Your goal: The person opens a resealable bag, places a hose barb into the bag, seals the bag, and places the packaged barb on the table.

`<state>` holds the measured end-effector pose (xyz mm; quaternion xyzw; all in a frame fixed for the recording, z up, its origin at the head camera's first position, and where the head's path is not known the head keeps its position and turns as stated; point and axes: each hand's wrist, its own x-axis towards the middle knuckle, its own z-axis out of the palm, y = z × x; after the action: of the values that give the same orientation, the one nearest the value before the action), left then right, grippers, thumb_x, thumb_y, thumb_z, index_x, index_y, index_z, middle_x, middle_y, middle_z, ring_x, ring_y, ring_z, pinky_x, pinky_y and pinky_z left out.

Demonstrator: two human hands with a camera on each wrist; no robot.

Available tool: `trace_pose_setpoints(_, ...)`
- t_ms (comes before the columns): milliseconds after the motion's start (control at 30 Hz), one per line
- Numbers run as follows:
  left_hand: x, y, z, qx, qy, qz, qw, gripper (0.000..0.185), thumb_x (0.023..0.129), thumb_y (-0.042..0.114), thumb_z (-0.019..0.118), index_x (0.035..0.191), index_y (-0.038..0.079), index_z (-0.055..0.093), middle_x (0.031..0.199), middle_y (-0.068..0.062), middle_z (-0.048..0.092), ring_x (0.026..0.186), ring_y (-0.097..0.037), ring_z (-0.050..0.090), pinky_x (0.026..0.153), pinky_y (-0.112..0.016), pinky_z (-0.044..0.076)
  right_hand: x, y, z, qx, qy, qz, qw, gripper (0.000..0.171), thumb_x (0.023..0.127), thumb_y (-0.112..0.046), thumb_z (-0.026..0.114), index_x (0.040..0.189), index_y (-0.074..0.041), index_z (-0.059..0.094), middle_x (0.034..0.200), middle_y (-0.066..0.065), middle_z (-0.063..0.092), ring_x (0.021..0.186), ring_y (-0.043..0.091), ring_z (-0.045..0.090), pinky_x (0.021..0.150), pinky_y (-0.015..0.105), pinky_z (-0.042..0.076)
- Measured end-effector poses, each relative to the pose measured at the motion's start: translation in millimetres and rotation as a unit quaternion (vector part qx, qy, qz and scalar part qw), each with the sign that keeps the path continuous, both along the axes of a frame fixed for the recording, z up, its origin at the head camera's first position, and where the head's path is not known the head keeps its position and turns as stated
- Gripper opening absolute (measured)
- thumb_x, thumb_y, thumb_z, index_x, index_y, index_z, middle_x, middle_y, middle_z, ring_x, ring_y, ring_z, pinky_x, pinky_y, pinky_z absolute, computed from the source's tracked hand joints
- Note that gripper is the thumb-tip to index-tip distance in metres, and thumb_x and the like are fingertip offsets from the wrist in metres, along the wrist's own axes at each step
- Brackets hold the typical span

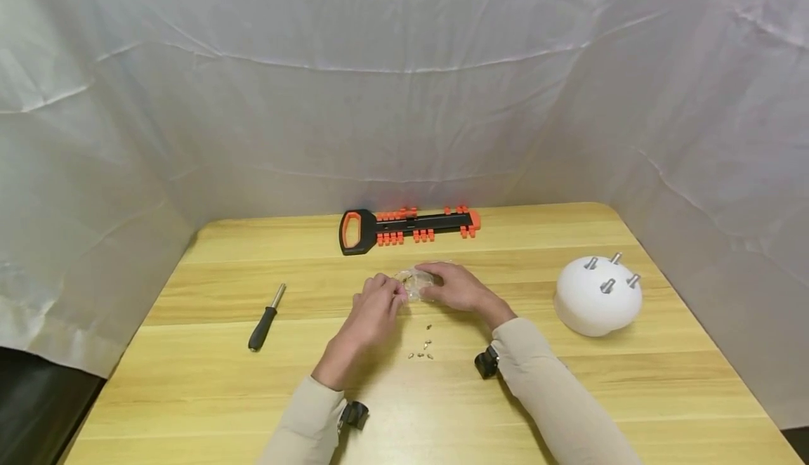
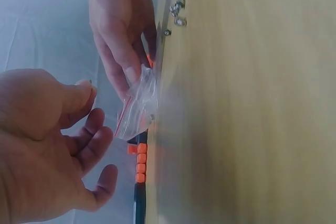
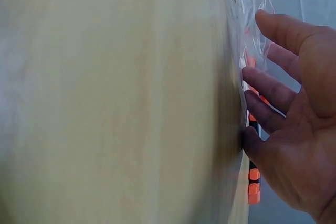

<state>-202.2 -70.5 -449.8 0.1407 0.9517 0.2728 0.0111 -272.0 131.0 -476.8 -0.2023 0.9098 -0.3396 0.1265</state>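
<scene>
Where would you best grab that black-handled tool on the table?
Probably by its thick black handle, from above with the left hand, once free: it lies on that side, handle end nearer, thin metal shaft pointing away.

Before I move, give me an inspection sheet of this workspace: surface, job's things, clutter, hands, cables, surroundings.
Surface: wooden table, striped grain.
Job's things: clear bag, metal inside; loose metal bits on the near side of it.
Clutter: driver at left, rack behind, white dome with metal pegs at right.
Hands: left hand at the bag, anything held unclear; right hand touching the bag.
Cables: nothing seen.
Surroundings: creased pale sheeting behind and at both sides.
</scene>
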Motion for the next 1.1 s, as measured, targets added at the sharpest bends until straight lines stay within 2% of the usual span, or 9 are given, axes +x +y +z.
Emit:
trace_pose_setpoints(167, -10.8, -1.7, -1.5, 0.013, 0.009, 0.015, 0.9998, 0.015, 0.101, 0.025, 0.05, 0.1, 0.016, 0.062, 0.111, -0.002, 0.052, 0.106, -0.022, 0.044, 0.081, -0.042, 0.036, 1.1, -1.5, 1.0, 0.004, 0.002, 0.005, 1.0, 0.055, 0.092, -0.034, 0.064, 0.143, -0.024, 0.047, 0.148, 0.002, 0.047, 0.136, 0.027, 0.043, 0.111, 0.049, 0.034)
trace_pose_setpoints(333, -20.3, -3.1, -4.7, 0.013, 0.006, 0.035, 0.9993, 0.016, 0.101, 0.027, 0.05, 0.101, 0.017, 0.063, 0.112, 0.0, 0.049, 0.105, -0.02, 0.043, 0.081, -0.04, 0.035, 2.1, -3.1, 2.2, 0.013, 0.014, 0.01, 1.0, 0.055, 0.092, -0.034, 0.065, 0.143, -0.023, 0.048, 0.146, 0.003, 0.049, 0.134, 0.026, 0.046, 0.109, 0.048, 0.037)
trace_pose_setpoints(567, -30.6, 0.5, -8.1, 0.012, -0.01, 0.045, 0.9989, 0.014, 0.101, 0.028, 0.051, 0.099, 0.019, 0.062, 0.111, 0.001, 0.049, 0.106, -0.02, 0.044, 0.083, -0.042, 0.035, 1.5, -2.9, 2.1, 0.013, 0.015, 0.003, 1.0, 0.053, 0.093, -0.036, 0.063, 0.143, -0.024, 0.048, 0.146, 0.002, 0.05, 0.134, 0.026, 0.046, 0.11, 0.047, 0.037)
trace_pose_setpoints(833, -35.7, 3.6, -10.2, -0.01, -0.02, 0.056, 0.9982, 0.012, 0.1, 0.026, 0.053, 0.096, 0.02, 0.062, 0.11, 0.0, 0.05, 0.106, -0.021, 0.045, 0.085, -0.045, 0.037, 1.7, -4.5, 0.8, 0.01, 0.016, 0.002, 1.0, 0.051, 0.095, -0.035, 0.061, 0.143, -0.025, 0.048, 0.146, 0.002, 0.05, 0.134, 0.026, 0.046, 0.111, 0.048, 0.035)
trace_pose_setpoints(1100, -34.4, 1.0, -8.0, 0.001, -0.011, 0.054, 0.9985, 0.009, 0.1, 0.027, 0.053, 0.099, 0.023, 0.06, 0.11, 0.0, 0.05, 0.111, -0.022, 0.046, 0.086, -0.045, 0.039, 2.3, -3.6, 4.1, 0.012, 0.017, 0.001, 1.0, 0.052, 0.095, -0.035, 0.061, 0.144, -0.024, 0.047, 0.146, 0.003, 0.049, 0.134, 0.027, 0.046, 0.11, 0.049, 0.035)
